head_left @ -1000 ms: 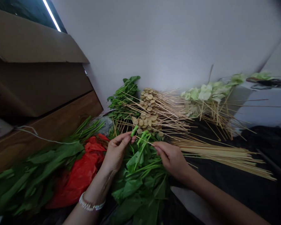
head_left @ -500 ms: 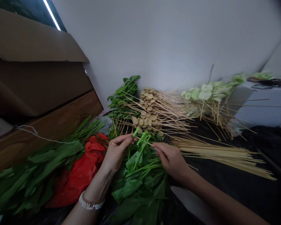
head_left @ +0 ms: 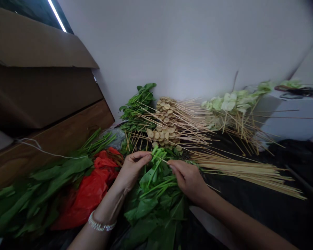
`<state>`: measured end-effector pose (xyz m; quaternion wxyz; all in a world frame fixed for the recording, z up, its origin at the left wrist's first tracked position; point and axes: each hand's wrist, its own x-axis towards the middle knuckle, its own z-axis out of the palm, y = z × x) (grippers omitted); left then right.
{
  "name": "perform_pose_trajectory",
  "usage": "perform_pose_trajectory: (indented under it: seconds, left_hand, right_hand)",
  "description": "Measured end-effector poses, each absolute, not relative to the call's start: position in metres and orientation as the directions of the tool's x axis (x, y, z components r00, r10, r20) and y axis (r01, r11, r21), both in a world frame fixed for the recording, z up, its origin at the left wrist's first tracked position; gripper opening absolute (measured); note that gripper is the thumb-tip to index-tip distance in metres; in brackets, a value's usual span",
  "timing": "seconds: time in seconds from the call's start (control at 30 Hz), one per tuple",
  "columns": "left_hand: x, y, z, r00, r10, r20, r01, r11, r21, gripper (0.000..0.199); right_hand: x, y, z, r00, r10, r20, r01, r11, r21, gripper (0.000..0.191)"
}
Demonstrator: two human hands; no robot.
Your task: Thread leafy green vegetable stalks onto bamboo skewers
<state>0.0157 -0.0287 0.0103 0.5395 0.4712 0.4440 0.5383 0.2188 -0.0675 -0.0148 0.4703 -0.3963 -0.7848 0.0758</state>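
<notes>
My right hand pinches a thin bamboo skewer by its right part, the fist closed around the rest. The skewer passes through folded green stems of a leafy vegetable, whose leaves hang below. My left hand, with a beaded bracelet at the wrist, has thumb and forefinger closed at the skewer's left tip, right beside the stems. Under both hands lies a heap of leafy greens. To the right of my right hand, loose bamboo skewers lie in a bundle.
Behind are skewered greens, skewered pale round slices and skewered pale-green leaves, against a white wall. More greens and a red plastic bag lie left. A cardboard box stands at the left; black sheeting is underneath.
The stem piece at my left fingertips has moved right, against the other stems on the skewer. My left fingers now close at the skewer's tip. My right hand has barely shifted.
</notes>
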Motion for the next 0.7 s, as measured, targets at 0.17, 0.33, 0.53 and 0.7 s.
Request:
perform_pose_trajectory:
  seconds: [0.17, 0.33, 0.53, 0.7]
  left_hand:
    - [0.016, -0.033, 0.015, 0.208, 0.96, 0.186, 0.009, -0.192, 0.981, 0.058]
    - [0.018, -0.036, 0.02, 0.225, 0.931, 0.288, 0.208, -0.335, 0.919, 0.065]
    - [0.009, -0.028, 0.016, 0.009, 0.908, 0.419, 0.146, -0.416, 0.898, 0.077]
    - [0.01, -0.03, 0.001, -0.01, 0.903, 0.429, 0.234, -0.415, 0.879, 0.084]
  right_hand:
    - [0.219, -0.068, -0.011, -0.234, 0.712, 0.662, 0.492, 0.674, -0.551, 0.025]
    - [0.235, -0.062, 0.007, -0.319, 0.814, 0.486, 0.433, 0.581, -0.689, 0.022]
    - [0.273, -0.049, 0.033, -0.434, 0.892, 0.121, 0.289, 0.266, -0.92, 0.028]
    - [0.284, -0.044, 0.041, -0.214, 0.97, 0.119, 0.039, 0.131, -0.991, 0.036]
